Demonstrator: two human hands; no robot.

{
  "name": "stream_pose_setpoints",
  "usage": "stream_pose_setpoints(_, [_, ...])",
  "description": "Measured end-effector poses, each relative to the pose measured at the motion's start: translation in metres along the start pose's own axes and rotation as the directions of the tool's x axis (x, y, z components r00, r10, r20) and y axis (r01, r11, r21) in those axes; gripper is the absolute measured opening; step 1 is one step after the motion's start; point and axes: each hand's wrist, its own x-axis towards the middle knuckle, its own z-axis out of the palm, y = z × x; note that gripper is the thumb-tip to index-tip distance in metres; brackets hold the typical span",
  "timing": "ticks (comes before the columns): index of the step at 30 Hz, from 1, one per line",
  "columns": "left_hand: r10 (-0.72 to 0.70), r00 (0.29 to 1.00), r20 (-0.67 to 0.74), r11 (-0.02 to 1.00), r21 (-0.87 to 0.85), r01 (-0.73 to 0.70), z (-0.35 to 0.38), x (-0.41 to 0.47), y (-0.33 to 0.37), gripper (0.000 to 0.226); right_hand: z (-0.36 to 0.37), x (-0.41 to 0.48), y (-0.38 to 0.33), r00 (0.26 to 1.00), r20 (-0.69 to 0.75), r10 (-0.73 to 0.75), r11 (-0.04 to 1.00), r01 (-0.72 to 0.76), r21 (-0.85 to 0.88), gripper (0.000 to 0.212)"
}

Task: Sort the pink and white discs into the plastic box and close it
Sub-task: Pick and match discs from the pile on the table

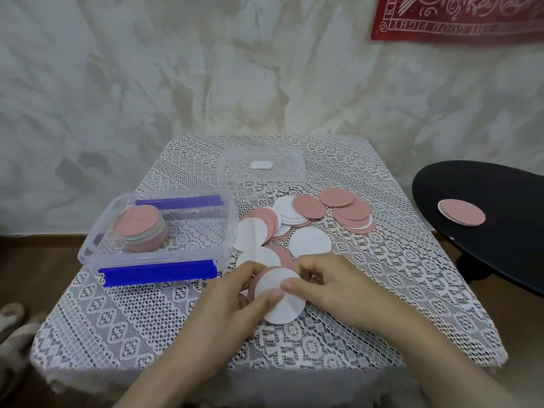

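Two hands meeting
Left hand and right hand pinch one white disc, thumbs on top

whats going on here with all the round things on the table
A person is sorting discs. The left hand and right hand hold a small stack, white disc on top, above the lace cloth. The open plastic box to the left already contains a pile with pink on top. Loose discs lie behind, and the clear lid lies beyond them.
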Motion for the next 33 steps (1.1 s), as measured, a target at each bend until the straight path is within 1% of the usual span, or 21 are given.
stream_pose_setpoints(2, [-0.022, 1.000, -0.011, 1.000, 0.021, 0.022, -0.004, 0.000, -0.003, 0.009, 0.002, 0.003, -0.003, 1.000, 0.013, -0.017, 1.000, 0.018, -0.021, 0.025])
stream_pose_setpoints(5, [-0.050, 0.998, -0.033, 0.998, 0.029, 0.051, -0.012, -0.002, -0.007, 0.011, 0.003, 0.011, -0.008, 0.998, -0.064, -0.024, 0.998, 0.019, -0.067, 0.031])
stream_pose_setpoints(6, [-0.061, 0.997, -0.042, 0.997, 0.035, 0.062, -0.014, -0.002, -0.008, 0.011, 0.003, 0.013, -0.010, 0.995, -0.099, -0.024, 0.994, 0.014, -0.107, 0.028])
stream_pose_setpoints(8, [-0.074, 0.995, -0.062, 0.997, 0.034, 0.076, -0.018, -0.003, -0.009, 0.013, 0.002, 0.019, -0.012, 0.988, -0.150, -0.029, 0.973, -0.007, -0.230, 0.017])
stream_pose_setpoints(9, [-0.078, 0.995, -0.068, 0.996, 0.031, 0.081, -0.020, -0.004, -0.010, 0.013, 0.003, 0.021, -0.014, 0.988, -0.152, -0.024, 0.953, -0.023, -0.302, 0.022])
stream_pose_setpoints(11, [-0.080, 0.994, -0.067, 0.996, 0.026, 0.082, -0.022, -0.005, -0.011, 0.013, 0.005, 0.026, -0.016, 0.992, -0.128, -0.006, 0.905, -0.049, -0.423, 0.040])
stream_pose_setpoints(13, [-0.078, 0.995, -0.066, 0.997, 0.024, 0.079, -0.023, -0.005, -0.012, 0.014, 0.007, 0.030, -0.019, 0.993, -0.114, 0.014, 0.879, -0.067, -0.472, 0.050])
stream_pose_setpoints(15, [-0.081, 0.994, -0.070, 0.996, 0.025, 0.083, -0.024, -0.005, -0.013, 0.013, 0.007, 0.034, -0.020, 0.993, -0.115, 0.040, 0.896, -0.087, -0.436, 0.049])
stream_pose_setpoints(17, [-0.077, 0.994, -0.073, 0.996, 0.047, 0.080, -0.026, -0.004, -0.014, 0.012, 0.004, 0.037, -0.019, 0.990, -0.128, 0.065, 0.912, -0.111, -0.396, 0.043])
stream_pose_setpoints(22, [-0.041, 0.997, -0.069, 0.992, 0.116, 0.048, -0.025, -0.001, -0.013, 0.010, -0.013, 0.037, -0.014, 0.972, -0.201, 0.122, 0.921, -0.186, -0.342, 0.032])
stream_pose_setpoints(25, [-0.034, 0.997, -0.076, 0.992, 0.117, 0.043, -0.022, 0.002, -0.010, 0.011, -0.022, 0.034, -0.005, 0.956, -0.270, 0.114, 0.939, -0.193, -0.284, 0.027])
stream_pose_setpoints(29, [-0.029, 0.996, -0.081, 0.988, 0.147, 0.041, -0.012, 0.008, -0.007, 0.011, -0.029, 0.024, 0.009, 0.951, -0.293, 0.093, 0.956, -0.168, -0.242, 0.006])
stream_pose_setpoints(30, [-0.020, 0.997, -0.079, 0.986, 0.162, 0.033, -0.009, 0.009, -0.006, 0.012, -0.031, 0.021, 0.011, 0.950, -0.302, 0.083, 0.963, -0.155, -0.220, 0.005])
stream_pose_setpoints(31, [-0.012, 0.997, -0.078, 0.985, 0.171, 0.025, -0.007, 0.009, -0.005, 0.013, -0.032, 0.018, 0.012, 0.947, -0.312, 0.076, 0.977, -0.134, -0.167, 0.008])
stream_pose_setpoints(33, [-0.005, 0.997, -0.077, 0.985, 0.169, 0.018, -0.002, 0.008, -0.003, 0.014, -0.036, 0.011, 0.013, 0.950, -0.305, 0.069, 0.997, -0.074, -0.003, 0.016])
